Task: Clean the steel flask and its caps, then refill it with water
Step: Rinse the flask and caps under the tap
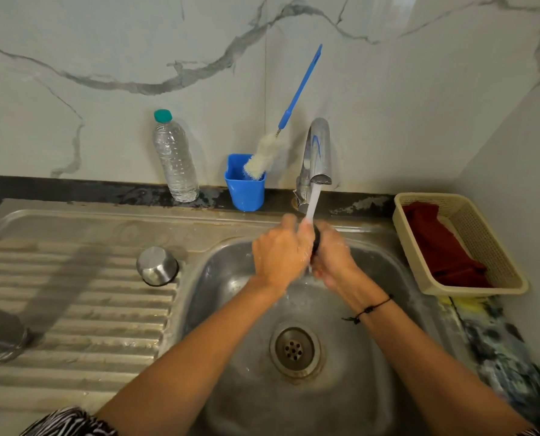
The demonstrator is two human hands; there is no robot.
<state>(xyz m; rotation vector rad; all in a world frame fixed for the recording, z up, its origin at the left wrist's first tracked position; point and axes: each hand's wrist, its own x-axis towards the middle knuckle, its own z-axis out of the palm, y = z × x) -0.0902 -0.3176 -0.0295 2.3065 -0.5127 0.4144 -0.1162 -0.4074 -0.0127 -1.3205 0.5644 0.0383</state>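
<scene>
Marble-veined wall backs a steel sink (pixel 218 278) where the tap (pixel 317 152) runs. Left hand (pixel 279 253) and right hand (pixel 333 256) both clasp a small dark cap (pixel 316 243) under the stream. Wet and slick, it could slip toward the drain (pixel 294 349). A steel cap (pixel 157 265) sits on the drainboard's inner edge, and the flask (pixel 1 335) lies at its left edge.

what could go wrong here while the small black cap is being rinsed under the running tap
1. The small black cap is pinched between the wet left hand and right hand; it could slip into the steel sink basin towards the round drain.
2. The stream from the chrome tap hits the hands, so spray may reach the beige basket holding a dark red cloth.
</scene>
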